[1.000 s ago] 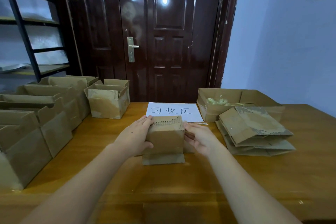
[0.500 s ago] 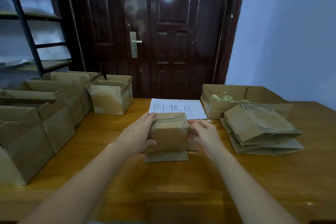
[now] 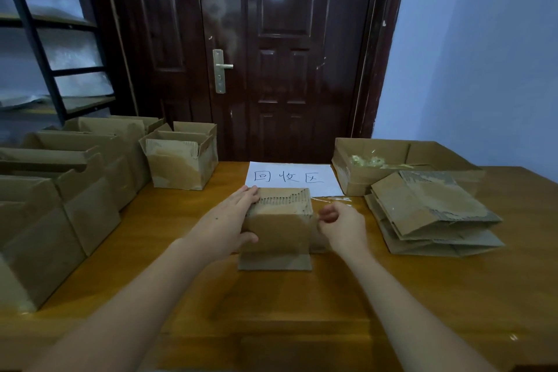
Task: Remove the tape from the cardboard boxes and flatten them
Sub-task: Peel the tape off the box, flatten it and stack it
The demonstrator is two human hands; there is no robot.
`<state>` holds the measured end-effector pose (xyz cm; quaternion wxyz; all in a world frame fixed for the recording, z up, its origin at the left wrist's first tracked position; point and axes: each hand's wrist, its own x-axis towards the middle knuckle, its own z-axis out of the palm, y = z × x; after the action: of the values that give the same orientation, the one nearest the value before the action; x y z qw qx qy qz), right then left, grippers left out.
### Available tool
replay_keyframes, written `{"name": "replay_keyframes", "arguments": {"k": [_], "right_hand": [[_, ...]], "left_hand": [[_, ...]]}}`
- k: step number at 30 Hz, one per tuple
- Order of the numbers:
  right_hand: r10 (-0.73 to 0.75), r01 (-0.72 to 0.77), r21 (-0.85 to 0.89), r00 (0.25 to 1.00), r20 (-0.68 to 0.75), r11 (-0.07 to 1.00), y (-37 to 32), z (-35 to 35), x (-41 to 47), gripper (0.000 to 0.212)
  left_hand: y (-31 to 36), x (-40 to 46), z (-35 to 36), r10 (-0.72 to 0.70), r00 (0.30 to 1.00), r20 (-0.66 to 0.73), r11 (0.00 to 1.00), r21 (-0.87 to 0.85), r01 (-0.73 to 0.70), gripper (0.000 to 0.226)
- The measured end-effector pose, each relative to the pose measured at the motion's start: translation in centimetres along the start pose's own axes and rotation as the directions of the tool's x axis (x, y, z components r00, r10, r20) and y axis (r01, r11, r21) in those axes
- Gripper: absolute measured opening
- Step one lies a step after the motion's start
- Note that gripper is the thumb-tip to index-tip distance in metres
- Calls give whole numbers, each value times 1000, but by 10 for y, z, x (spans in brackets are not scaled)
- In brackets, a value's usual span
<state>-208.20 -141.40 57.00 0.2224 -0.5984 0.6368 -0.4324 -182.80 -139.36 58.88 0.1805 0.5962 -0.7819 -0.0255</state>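
A small cardboard box [image 3: 279, 229] stands in the middle of the wooden table [image 3: 302, 311], its bottom flap lying flat toward me. My left hand [image 3: 229, 220] grips the box's left side, with the thumb on the front face and the fingers over the torn top edge. My right hand [image 3: 344, 229] is just off the box's right edge. Its fingers are curled and its thumb and forefinger pinch the tape there, which is clear and barely visible. A loose strip of clear tape [image 3: 338, 199] lies on the table behind that hand.
Flattened boxes [image 3: 428, 208] are stacked at the right, in front of an open carton [image 3: 377, 154] holding wads of tape. A white paper sign [image 3: 290, 177] lies behind the box. Several upright boxes [image 3: 90, 190] line the left side, one [image 3: 181, 160] nearer the middle.
My right hand has come off the box's right side and drawn a little to the right, its fingers now curled in a pinch. My left hand keeps its hold on the box.
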Motion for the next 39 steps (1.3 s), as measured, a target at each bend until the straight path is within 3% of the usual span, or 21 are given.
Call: {"name": "replay_keyframes", "arguments": {"k": [2, 3, 6, 12, 13, 17, 20, 22, 26, 29, 32, 36, 39], "right_hand": [[-27, 19, 175, 999, 44, 984, 6, 5, -1, 21], [31, -59, 328, 995, 90, 943, 6, 4, -2, 23], [162, -365, 647, 922, 352, 669, 11, -3, -4, 24], [255, -559, 717, 829, 497, 416, 9, -4, -5, 23], [245, -557, 690, 828, 504, 461, 7, -6, -4, 22], [198, -365, 421, 899, 390, 830, 3, -5, 0, 12], [96, -100, 8, 976, 195, 995, 2, 3, 6, 3], [-32, 71, -311, 991, 129, 948, 0, 6, 12, 6], [-254, 314, -590, 949, 184, 744, -10, 10, 26, 17], [-287, 328, -657, 942, 173, 679, -13, 0, 41, 19], [-257, 279, -588, 958, 124, 759, -14, -20, 69, 9], [-296, 241, -493, 955, -35, 836, -19, -50, 119, 15], [-241, 153, -431, 958, -158, 889, -13, -69, 155, 15]], "left_hand": [[-1, -1, 0, -11, 1000, -7, 1000, -9, 11, 102], [-1, -1, -1, -15, 1000, -5, 1000, -11, 15, 102], [-1, -3, -3, -19, 1000, 9, 1000, -12, 19, 101], [6, -3, -7, -3, 1000, 31, 1000, -3, 3, 99], [6, -4, -8, -4, 999, 34, 1000, 2, 4, 99], [12, -3, -10, -18, 999, 46, 999, 48, 16, 100], [18, -1, -13, -32, 998, 50, 994, 105, 27, 102], [20, 0, -12, -31, 998, 55, 991, 132, 23, 102], [24, -1, -9, -39, 999, 38, 987, 158, 32, 100], [25, -1, -8, -53, 998, 43, 983, 176, 45, 100], [27, -1, -6, -69, 997, 34, 982, 176, 62, 100], [25, -1, -4, -66, 997, 27, 984, 165, 60, 101], [23, 0, -2, -56, 998, 18, 986, 157, 52, 100]]}}
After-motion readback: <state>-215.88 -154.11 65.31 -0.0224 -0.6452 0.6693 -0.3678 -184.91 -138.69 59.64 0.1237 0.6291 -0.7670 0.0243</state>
